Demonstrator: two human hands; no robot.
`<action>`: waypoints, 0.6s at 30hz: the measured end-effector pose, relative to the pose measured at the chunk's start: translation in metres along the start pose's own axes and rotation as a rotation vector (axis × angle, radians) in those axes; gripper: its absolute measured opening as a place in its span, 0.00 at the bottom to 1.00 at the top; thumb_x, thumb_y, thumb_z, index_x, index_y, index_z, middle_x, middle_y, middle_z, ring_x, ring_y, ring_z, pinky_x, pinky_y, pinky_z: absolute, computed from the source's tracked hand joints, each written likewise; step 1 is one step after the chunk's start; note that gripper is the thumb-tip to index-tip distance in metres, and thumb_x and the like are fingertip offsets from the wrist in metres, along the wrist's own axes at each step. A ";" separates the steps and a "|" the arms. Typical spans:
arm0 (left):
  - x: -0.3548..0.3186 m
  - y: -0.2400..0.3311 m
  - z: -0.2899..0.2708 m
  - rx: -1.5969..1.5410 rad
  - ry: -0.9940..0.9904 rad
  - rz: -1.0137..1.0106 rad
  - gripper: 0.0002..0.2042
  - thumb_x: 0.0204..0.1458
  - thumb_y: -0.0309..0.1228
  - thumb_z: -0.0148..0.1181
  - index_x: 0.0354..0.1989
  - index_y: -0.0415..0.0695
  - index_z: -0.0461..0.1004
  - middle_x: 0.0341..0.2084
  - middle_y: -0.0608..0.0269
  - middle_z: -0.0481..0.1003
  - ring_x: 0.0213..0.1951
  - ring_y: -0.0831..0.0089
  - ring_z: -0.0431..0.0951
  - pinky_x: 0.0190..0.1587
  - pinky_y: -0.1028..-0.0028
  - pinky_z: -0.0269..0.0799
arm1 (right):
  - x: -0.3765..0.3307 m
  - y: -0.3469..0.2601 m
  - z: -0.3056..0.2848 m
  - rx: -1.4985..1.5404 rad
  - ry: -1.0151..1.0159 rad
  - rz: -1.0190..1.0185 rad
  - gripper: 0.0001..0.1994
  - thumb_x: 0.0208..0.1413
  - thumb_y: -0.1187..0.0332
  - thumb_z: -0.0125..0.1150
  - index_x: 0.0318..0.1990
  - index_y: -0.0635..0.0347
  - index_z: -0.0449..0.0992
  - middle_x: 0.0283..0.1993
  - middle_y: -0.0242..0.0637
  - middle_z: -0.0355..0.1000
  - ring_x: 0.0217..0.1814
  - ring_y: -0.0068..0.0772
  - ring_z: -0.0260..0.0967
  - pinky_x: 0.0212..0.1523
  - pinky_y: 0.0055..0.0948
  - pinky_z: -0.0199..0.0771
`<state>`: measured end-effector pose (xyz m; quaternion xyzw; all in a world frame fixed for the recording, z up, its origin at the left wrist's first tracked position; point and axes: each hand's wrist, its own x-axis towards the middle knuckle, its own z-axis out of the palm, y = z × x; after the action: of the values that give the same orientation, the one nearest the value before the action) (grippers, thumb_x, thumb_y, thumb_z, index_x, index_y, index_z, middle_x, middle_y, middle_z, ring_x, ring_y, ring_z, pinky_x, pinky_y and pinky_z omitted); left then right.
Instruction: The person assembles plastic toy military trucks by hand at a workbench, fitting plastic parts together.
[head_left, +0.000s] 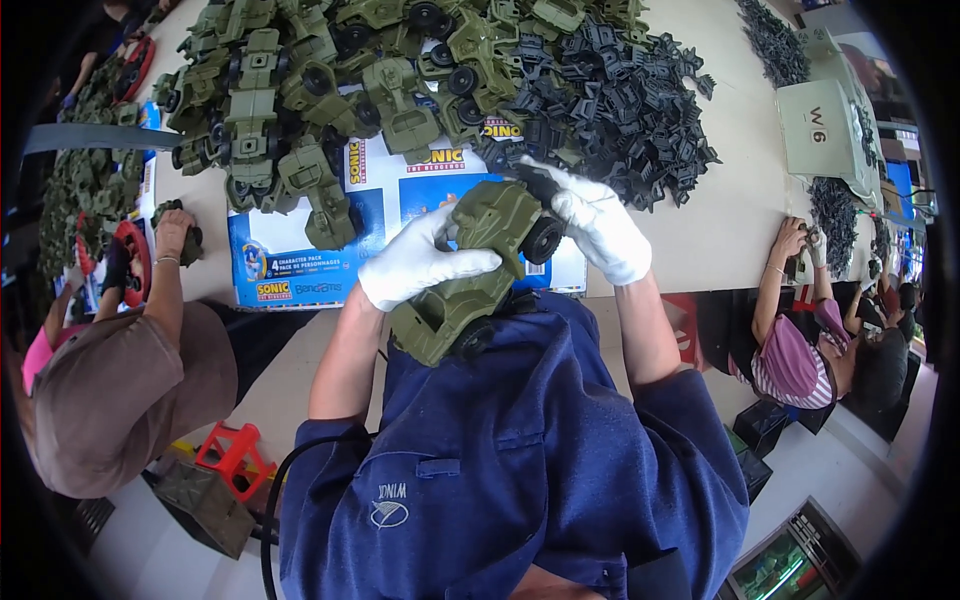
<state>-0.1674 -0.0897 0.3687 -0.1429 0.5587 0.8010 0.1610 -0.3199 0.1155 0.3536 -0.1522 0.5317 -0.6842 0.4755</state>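
We find the green toy vehicle (462,298) before the navy shirt (450,420), left hand (420,262) gripping its body, right hand (605,225) apparently pinching a blurred dark part (536,183) near its wheel (541,238); we judge fitting underway, next calling for careful alignment; a dark-parts heap (620,110) lies beyond

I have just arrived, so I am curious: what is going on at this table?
A person in a dark blue shirt has a green toy vehicle at the near edge of the table. The gloved left hand grips its body; the gloved right hand is at a blurred dark part near a black wheel. Beyond lie piled green vehicles and, rightward, small black pieces.
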 end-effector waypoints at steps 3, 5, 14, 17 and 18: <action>0.000 0.005 0.005 -0.025 0.013 -0.062 0.33 0.50 0.30 0.70 0.64 0.35 0.62 0.49 0.64 0.75 0.46 0.79 0.74 0.50 0.77 0.72 | 0.001 0.008 0.002 0.161 -0.043 -0.014 0.30 0.59 0.63 0.63 0.64 0.70 0.64 0.46 0.28 0.72 0.43 0.13 0.63 0.46 0.16 0.66; -0.001 0.003 0.005 -0.029 0.020 -0.073 0.33 0.51 0.30 0.69 0.65 0.36 0.62 0.48 0.64 0.76 0.46 0.80 0.74 0.50 0.77 0.72 | 0.000 0.006 0.008 0.151 -0.009 -0.056 0.30 0.58 0.63 0.64 0.64 0.70 0.64 0.48 0.28 0.72 0.43 0.12 0.63 0.47 0.16 0.66; -0.003 -0.003 0.009 -0.067 0.051 -0.021 0.33 0.51 0.28 0.69 0.65 0.36 0.61 0.46 0.65 0.76 0.45 0.80 0.75 0.49 0.78 0.72 | 0.002 0.010 -0.008 -0.043 -0.077 0.014 0.35 0.54 0.55 0.67 0.62 0.72 0.66 0.65 0.43 0.65 0.65 0.32 0.62 0.67 0.32 0.57; -0.003 0.000 0.008 -0.069 0.034 -0.046 0.33 0.50 0.28 0.70 0.64 0.36 0.62 0.46 0.65 0.76 0.45 0.80 0.75 0.49 0.78 0.72 | 0.003 0.007 -0.013 -0.109 -0.105 0.049 0.36 0.53 0.53 0.67 0.63 0.72 0.66 0.61 0.41 0.68 0.63 0.30 0.63 0.65 0.31 0.58; -0.003 0.001 0.008 -0.057 0.037 -0.046 0.33 0.50 0.28 0.70 0.64 0.36 0.63 0.46 0.65 0.76 0.45 0.80 0.75 0.49 0.78 0.72 | 0.002 0.008 -0.013 -0.108 -0.104 0.048 0.36 0.53 0.53 0.67 0.63 0.72 0.66 0.61 0.41 0.68 0.63 0.30 0.63 0.65 0.31 0.58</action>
<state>-0.1649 -0.0823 0.3733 -0.1750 0.5349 0.8099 0.1650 -0.3267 0.1213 0.3410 -0.2000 0.5460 -0.6340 0.5098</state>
